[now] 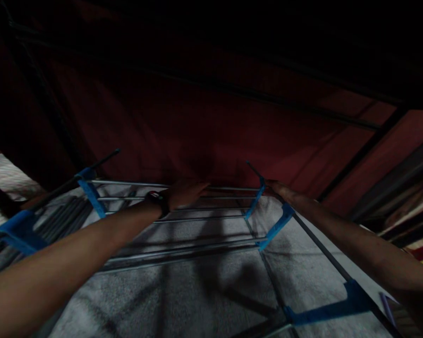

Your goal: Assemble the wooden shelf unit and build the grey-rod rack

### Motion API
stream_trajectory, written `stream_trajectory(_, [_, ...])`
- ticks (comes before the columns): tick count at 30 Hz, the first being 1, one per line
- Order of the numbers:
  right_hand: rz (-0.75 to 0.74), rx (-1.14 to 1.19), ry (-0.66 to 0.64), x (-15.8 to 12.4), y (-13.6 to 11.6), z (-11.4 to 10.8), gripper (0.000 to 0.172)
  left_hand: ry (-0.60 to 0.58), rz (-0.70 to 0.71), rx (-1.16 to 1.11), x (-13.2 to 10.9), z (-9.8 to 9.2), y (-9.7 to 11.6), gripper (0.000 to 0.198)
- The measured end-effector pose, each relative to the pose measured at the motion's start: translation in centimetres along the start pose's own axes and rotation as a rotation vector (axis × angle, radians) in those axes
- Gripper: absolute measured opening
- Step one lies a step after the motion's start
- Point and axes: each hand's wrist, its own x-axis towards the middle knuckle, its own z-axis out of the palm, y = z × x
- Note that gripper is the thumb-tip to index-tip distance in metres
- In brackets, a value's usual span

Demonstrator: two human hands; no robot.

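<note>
A rack frame of thin grey metal tubes and blue plastic brackets lies across the view. My left hand (187,193), with a dark watch (158,202) on its wrist, rests over the rack's far tube (134,182). Its fingers stretch to the right along that tube, though the dimness hides their undersides. At the rack's far right corner, my right hand (281,190) is closed on a blue bracket (257,199) beside the side tube; its fingertips are partly hidden. Another blue bracket (277,227) sits just below that hand. Blue brackets (92,192) also join the tubes at left.
Under the rack spreads a pale grey floor covering (229,291) with shadows on it. A bundle of loose grey tubes (65,218) lies at left. Dark red cloth (204,126) with dark bars hangs behind. Another blue bracket (327,307) is near the lower right.
</note>
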Motion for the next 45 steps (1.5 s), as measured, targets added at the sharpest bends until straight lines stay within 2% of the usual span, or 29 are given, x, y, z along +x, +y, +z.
stream_trajectory(2, [0.042,0.002,0.016,0.3,-0.1,0.4,0.014,0.069,0.046,-0.061,3.1,1.6,3.0,0.033])
stream_trajectory(5, [0.082,-0.012,0.018,1.2,0.0,0.9,0.018,0.079,0.101,-0.120,7.1,3.7,6.8,0.019])
stream_trajectory(8, [0.113,-0.029,0.039,2.1,0.4,1.1,0.018,0.094,0.082,-0.160,10.0,4.8,9.4,0.020])
stream_trajectory(10, [0.128,-0.040,0.053,2.4,0.7,1.1,0.017,0.103,0.057,-0.180,11.3,5.0,10.3,0.019])
stream_trajectory(15, [0.122,-0.033,0.032,2.7,1.2,1.0,0.016,0.199,0.058,-0.197,12.5,4.4,10.2,0.021])
stream_trajectory(20, [0.132,-0.030,0.021,3.0,1.2,1.1,0.015,0.138,0.043,-0.179,12.3,5.3,9.8,0.026])
stream_trajectory(24, [0.137,-0.039,0.003,2.9,1.1,1.2,0.017,0.166,0.044,-0.190,12.1,6.1,9.7,0.032])
stream_trajectory(30, [0.151,-0.054,0.019,2.8,1.0,1.5,0.021,0.202,0.038,-0.198,12.3,5.6,9.6,0.034])
stream_trajectory(45, [0.116,-0.097,-0.004,3.3,1.8,1.3,0.026,0.164,0.076,-0.238,12.6,5.4,9.3,0.032])
